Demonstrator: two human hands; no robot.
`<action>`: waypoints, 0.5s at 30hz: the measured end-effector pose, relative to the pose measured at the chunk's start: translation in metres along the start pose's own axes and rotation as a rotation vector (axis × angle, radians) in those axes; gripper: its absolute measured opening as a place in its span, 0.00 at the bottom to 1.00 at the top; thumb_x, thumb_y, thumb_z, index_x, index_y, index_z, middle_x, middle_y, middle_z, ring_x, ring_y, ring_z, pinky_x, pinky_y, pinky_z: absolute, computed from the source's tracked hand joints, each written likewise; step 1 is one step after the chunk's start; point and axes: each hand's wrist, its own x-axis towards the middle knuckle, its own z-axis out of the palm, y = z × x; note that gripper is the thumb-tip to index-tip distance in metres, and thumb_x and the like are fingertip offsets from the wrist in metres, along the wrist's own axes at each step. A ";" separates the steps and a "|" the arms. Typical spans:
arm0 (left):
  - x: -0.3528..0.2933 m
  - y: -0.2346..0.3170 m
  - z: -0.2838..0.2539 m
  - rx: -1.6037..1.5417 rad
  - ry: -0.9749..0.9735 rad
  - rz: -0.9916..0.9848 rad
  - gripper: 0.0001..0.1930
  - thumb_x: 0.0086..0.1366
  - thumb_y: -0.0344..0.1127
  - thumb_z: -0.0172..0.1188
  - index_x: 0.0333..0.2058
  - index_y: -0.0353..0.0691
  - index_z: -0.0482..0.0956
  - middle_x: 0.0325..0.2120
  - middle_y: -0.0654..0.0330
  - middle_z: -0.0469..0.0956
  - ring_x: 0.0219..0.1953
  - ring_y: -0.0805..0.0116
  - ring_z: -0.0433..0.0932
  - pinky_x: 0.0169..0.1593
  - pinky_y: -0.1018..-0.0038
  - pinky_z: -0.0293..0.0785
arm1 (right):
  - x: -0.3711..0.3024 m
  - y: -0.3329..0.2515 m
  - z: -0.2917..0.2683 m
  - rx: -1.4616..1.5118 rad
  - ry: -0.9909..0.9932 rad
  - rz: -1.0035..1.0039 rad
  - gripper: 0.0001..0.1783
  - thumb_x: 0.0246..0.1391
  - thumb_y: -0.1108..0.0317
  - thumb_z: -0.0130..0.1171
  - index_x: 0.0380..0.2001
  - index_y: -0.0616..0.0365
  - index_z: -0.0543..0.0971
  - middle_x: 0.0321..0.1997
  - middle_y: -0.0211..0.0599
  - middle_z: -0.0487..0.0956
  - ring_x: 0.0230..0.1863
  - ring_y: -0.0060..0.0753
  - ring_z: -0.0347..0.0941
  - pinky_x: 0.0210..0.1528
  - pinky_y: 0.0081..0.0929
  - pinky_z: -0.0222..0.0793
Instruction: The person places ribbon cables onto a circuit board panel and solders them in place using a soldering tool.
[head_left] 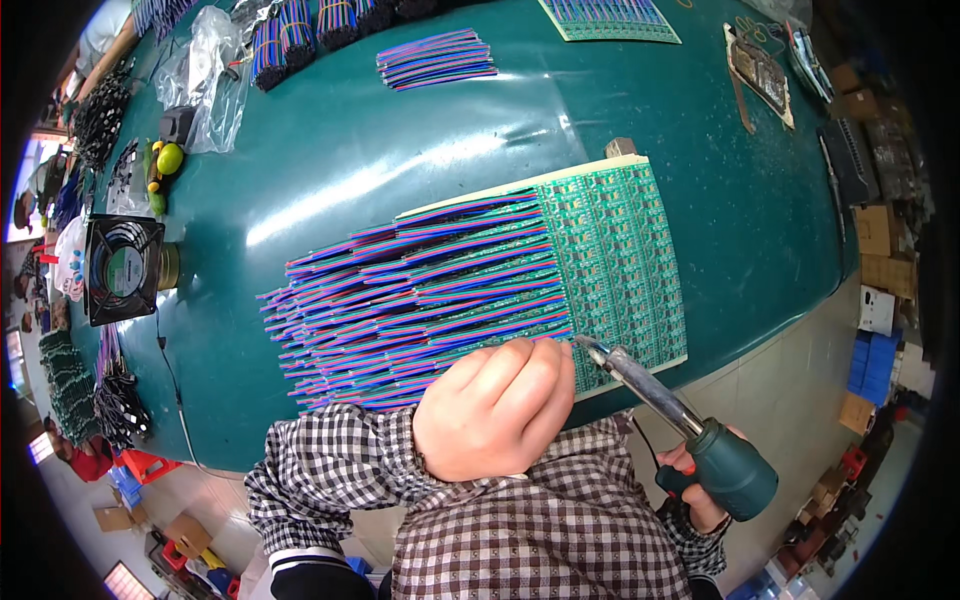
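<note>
A panel of small green circuit boards (615,250) lies on the table in front of me. Rows of multicoloured flat wires (430,290) run leftward from it, overlapping one another. My left hand (495,410) is closed at the panel's near edge, its fingertips pinching a flat wire that the fingers mostly hide. In my right hand (700,490) is a soldering gun (735,468) with a dark green body, gripped by its handle. Its metal barrel points up and left, and the tip is close beside my left fingertips, over the boards.
A small block (620,148) sits at the panel's far edge. Farther back are a loose wire bundle (435,60), tied wire bundles (300,35) and another board panel (610,18). A black fan (124,270) stands at the left; a stained pad (760,75) lies far right.
</note>
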 end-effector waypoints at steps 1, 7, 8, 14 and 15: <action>0.000 0.000 0.000 0.001 -0.003 0.005 0.19 0.45 0.30 0.64 0.40 0.29 0.84 0.37 0.54 0.78 0.32 0.65 0.79 0.30 0.75 0.75 | -0.001 -0.003 0.006 0.036 0.056 0.014 0.43 0.38 0.50 0.83 0.45 0.76 0.75 0.33 0.44 0.80 0.36 0.36 0.83 0.38 0.30 0.81; 0.001 0.000 0.000 -0.006 -0.003 -0.002 0.19 0.45 0.29 0.65 0.39 0.29 0.84 0.36 0.54 0.78 0.32 0.65 0.79 0.29 0.75 0.75 | 0.002 -0.005 0.004 0.006 0.029 0.048 0.42 0.36 0.50 0.84 0.43 0.75 0.76 0.32 0.42 0.82 0.35 0.35 0.83 0.39 0.28 0.81; 0.001 0.000 0.001 -0.007 -0.003 -0.004 0.19 0.45 0.29 0.65 0.39 0.29 0.84 0.36 0.54 0.78 0.32 0.65 0.79 0.29 0.75 0.75 | 0.003 -0.006 0.008 0.040 0.072 0.042 0.41 0.36 0.50 0.84 0.42 0.74 0.77 0.31 0.41 0.82 0.35 0.34 0.83 0.39 0.28 0.80; 0.001 0.001 0.001 -0.010 0.015 -0.010 0.18 0.45 0.28 0.65 0.38 0.29 0.84 0.36 0.54 0.78 0.32 0.65 0.79 0.28 0.75 0.74 | 0.004 -0.012 0.011 0.038 0.065 0.056 0.36 0.41 0.47 0.81 0.39 0.70 0.81 0.30 0.38 0.84 0.34 0.31 0.82 0.39 0.27 0.77; 0.000 0.001 0.001 -0.009 0.016 -0.014 0.18 0.45 0.28 0.65 0.38 0.29 0.84 0.36 0.54 0.78 0.31 0.65 0.79 0.28 0.75 0.74 | 0.003 -0.010 0.007 0.039 0.065 0.057 0.36 0.41 0.47 0.81 0.39 0.70 0.81 0.30 0.38 0.84 0.34 0.31 0.82 0.39 0.27 0.77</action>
